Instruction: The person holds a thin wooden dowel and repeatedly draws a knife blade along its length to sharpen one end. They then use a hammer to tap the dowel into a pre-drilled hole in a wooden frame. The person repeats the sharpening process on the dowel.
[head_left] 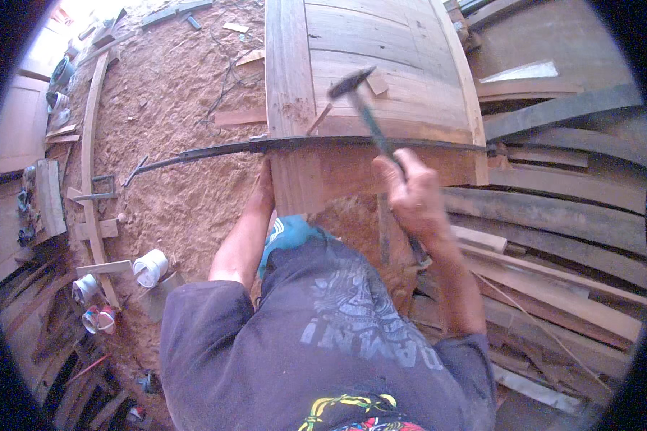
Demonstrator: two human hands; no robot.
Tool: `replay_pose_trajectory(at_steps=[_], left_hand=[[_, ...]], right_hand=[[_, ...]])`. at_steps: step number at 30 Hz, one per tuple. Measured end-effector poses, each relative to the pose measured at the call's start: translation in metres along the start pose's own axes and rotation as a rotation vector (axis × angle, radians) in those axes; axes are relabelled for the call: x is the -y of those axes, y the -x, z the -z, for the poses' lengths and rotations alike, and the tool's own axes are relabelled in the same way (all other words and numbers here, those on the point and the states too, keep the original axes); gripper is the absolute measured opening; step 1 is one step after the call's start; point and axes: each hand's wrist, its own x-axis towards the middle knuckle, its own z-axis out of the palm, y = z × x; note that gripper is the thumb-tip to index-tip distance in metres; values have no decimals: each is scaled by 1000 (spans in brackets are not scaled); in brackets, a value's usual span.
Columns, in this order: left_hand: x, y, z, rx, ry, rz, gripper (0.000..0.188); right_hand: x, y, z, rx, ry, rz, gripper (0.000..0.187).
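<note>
A wooden panelled door [289,72] stretches away in front of me, its near end close to my body. Across it lies a long dark bar clamp [223,149], its handle end sticking out to the left. My right hand [413,190] is closed round the green handle of a hammer [369,118], the dark head raised over the panel. Below the head, a thin reddish wooden stick [320,119] slants up beside the clamp bar. At the door's left edge is my left hand [265,178]; its fingers are hidden by the wood. A small wood block [377,85] rests on the panel.
Stacked boards and curved timbers [546,205] fill the right side. On the sandy ground [172,108] at left lie a long wooden strip [92,122], wood scraps, a dark cable and another clamp [97,194]. White buckets [150,269] stand at lower left.
</note>
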Motion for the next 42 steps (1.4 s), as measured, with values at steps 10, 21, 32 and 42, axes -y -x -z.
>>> replay_pose_trajectory(at_steps=[10,21,32,42], left_hand=[[-4,-9,-6,8,-14,-3,58],[-5,1,7,-16,-25,23,57],[-37,43,-4,-92,-440,12,54],[-4,176,1,-308,-1175,193,63]], right_hand=[[-41,11,-39,41,147,-219,34],[-80,94,-35,-152,-540,-487,20],[-261,191,-60,-434,107,-579,30],[-325,240,-90,-184,23,-413,54]])
